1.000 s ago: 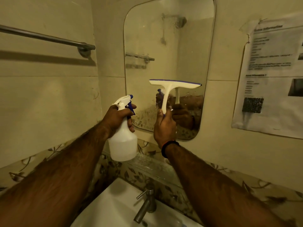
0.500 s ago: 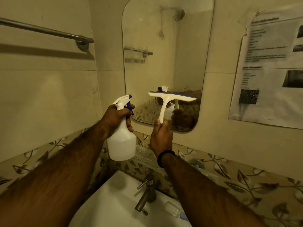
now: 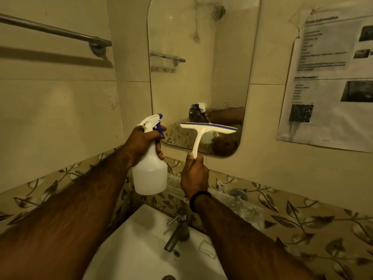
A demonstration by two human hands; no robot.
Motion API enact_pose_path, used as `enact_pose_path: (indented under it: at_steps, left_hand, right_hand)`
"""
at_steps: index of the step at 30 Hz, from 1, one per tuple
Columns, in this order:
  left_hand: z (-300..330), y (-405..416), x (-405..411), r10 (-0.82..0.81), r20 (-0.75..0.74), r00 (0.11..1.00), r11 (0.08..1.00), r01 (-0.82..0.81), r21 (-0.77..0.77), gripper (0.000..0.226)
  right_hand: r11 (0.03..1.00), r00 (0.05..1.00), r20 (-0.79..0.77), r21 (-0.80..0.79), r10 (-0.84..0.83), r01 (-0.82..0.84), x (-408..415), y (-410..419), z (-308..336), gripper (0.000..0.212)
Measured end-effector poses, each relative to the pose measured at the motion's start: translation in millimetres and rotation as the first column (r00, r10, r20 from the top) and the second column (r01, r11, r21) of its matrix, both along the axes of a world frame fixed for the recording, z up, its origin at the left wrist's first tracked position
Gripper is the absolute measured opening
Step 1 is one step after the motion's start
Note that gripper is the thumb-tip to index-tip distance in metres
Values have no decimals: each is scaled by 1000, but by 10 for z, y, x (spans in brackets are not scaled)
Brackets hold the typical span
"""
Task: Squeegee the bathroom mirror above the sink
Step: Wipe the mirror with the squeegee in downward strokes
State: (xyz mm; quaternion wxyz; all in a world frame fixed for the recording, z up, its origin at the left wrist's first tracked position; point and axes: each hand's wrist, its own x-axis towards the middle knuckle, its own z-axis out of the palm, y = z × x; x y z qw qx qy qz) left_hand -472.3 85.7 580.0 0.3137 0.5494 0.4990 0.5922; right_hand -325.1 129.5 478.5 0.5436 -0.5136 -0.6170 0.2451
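Note:
The rounded mirror [image 3: 201, 63] hangs on the cream wall above the white sink [image 3: 141, 245]. My right hand [image 3: 194, 174] grips the handle of a white squeegee [image 3: 207, 128] with a blue-edged blade, which lies level across the mirror's lower part. My left hand [image 3: 144, 142] holds a white spray bottle [image 3: 150, 174] with a blue trigger, upright, just left of the mirror's bottom corner. Streaks and mist show on the upper glass.
A metal towel bar [image 3: 54, 32] runs along the left wall. A printed paper notice [image 3: 331, 77] is taped to the wall right of the mirror. A metal tap [image 3: 178, 229] stands at the sink's back edge, below a floral tile band [image 3: 292, 215].
The squeegee has slid down the mirror from its middle to near the bottom edge, my right hand dropping with it. The spray bottle has stayed in about the same place.

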Motion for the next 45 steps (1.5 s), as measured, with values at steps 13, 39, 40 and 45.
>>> enact_pose_path:
  at_steps: [13,39,40,45]
  left_hand:
    - [-80,-39,-52,-22,6,1000,1000,22,-16,33]
    - [-133,-172,-55,-4,44,999,1000,5,-22,29]
    - [-135,-179,-57,-4,43,999,1000,5,-23,29]
    - [-149,-193,-90,2,39,999,999,-1,-37,29]
  right_hand:
    - [996,999,-34,-93,11,-14,-23,-136,-140,36]
    - [984,998,-56,-181,-21,11,-68,-246,-434,36]
    - [983,998,-54,-184,-19,9,-63,-256,-444,36]
    - [982,999,-38,-191,-12,5,-33,-300,-447,38]
